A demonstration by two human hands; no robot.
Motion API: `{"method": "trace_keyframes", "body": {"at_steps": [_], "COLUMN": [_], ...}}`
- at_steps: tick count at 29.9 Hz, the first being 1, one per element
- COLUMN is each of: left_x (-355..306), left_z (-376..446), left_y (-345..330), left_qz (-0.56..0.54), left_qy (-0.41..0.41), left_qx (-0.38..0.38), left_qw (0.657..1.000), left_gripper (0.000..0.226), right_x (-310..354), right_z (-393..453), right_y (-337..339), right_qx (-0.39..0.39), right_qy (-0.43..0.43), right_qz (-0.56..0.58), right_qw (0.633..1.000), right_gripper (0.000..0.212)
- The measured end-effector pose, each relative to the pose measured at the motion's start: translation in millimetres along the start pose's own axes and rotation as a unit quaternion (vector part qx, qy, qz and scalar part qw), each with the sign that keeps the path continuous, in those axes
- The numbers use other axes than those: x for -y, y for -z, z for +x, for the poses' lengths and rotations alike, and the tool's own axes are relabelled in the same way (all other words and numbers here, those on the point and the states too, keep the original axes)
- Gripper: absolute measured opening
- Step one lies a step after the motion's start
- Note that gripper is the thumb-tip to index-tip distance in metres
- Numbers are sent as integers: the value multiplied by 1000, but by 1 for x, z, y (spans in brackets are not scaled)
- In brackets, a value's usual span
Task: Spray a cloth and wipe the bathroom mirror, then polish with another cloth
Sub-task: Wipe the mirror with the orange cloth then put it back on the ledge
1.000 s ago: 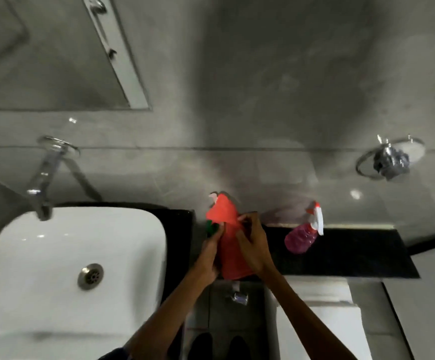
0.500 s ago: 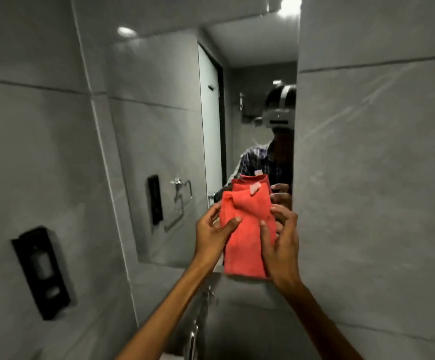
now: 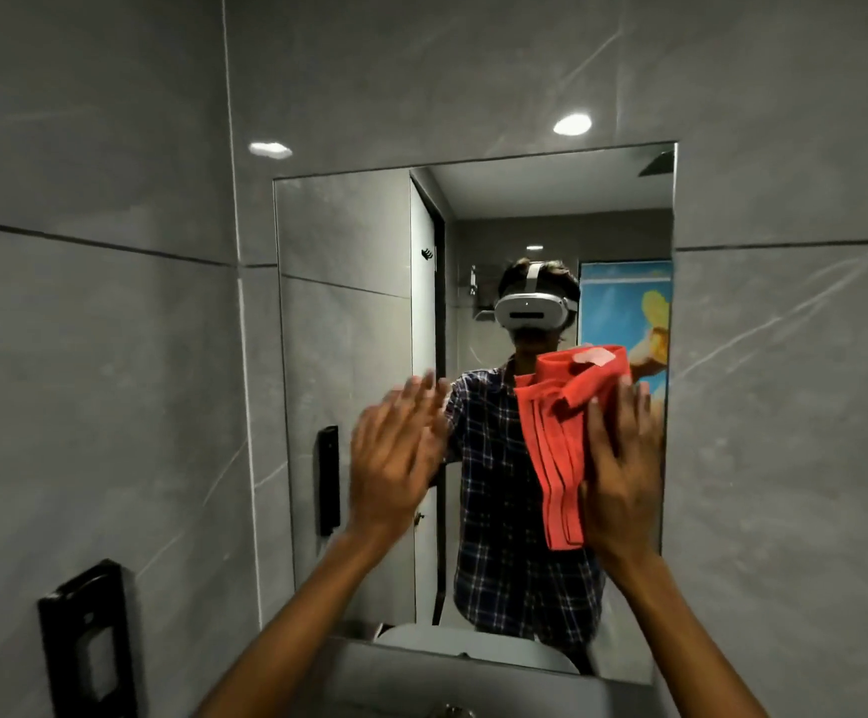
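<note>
- Head view: the mirror (image 3: pixel 349 282) hangs on a grey tiled wall (image 3: pixel 110 147), frameless, wider than tall, with its lower edge just above the top of a basin that barely shows at the bottom of the picture.
- The right hand (image 3: pixel 621 474) lies flat and spread, fingers pointing up, pressing the red cloth (image 3: pixel 556 437) against the glass near the mirror's right edge, roughly halfway up. It does not curl round the cloth; the palm pins it to the glass.
- The red cloth is folded into a long strip; its upper end, bearing a pale label, stands clear above the fingertips, and its lower end hangs beside the wrist.
- The left hand (image 3: pixel 395 458) is raised before the mirror's left half, open with the fingers spread, holding nothing. It is blurred, and whether it touches the glass cannot be told.
- The glass reflects a person in a checked shirt wearing a white headset, with a doorway behind.
- A black wall fixture (image 3: pixel 87 645) sits on the left wall, near the bottom left corner of the picture, well apart from the mirror.
</note>
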State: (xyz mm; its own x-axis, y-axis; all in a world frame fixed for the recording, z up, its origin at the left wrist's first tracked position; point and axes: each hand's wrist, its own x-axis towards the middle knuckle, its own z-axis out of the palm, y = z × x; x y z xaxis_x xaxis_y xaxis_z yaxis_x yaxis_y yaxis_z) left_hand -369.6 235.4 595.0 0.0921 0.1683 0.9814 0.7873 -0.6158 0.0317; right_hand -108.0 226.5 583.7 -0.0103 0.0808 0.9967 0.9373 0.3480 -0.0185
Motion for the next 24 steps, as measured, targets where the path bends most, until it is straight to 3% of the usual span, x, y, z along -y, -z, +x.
{"method": "trace_keyframes", "body": {"at_steps": [1,4,7,13,15,18,21,24], "left_x": [30,96,115,109,116,122,134,127], "left_z": [-7,-18,-24,-30,-34,-36,-36,-34], "left_y": [-1,0,6,5,3,5,8,9], "left_qz": [38,94,110,112,118,122,125,126], "left_qy": [4,68,125,99,94,71,56,93], "left_qx": [9,49,49,37,24,30,33,31], "left_qw": [999,992,985,988,988,990,990,987], "left_gripper": [57,69,70,69,69,74,84,69], "right_x": [-1,4,27,125,172,226,222,175], "right_z": [2,15,19,53,61,67,63,53], "right_y": [-13,-28,-24,-60,-89,-119,-131,-110], "right_qx": [15,89,93,-8,13,79,158,189], "right_qy": [41,51,-66,-320,-248,-46,141,224], "right_qz": [-29,-95,-119,-80,-60,4,-1,-34], "right_qw": [999,990,986,944,967,996,977,955], "right_gripper": [48,62,75,78,76,70,66,78]}}
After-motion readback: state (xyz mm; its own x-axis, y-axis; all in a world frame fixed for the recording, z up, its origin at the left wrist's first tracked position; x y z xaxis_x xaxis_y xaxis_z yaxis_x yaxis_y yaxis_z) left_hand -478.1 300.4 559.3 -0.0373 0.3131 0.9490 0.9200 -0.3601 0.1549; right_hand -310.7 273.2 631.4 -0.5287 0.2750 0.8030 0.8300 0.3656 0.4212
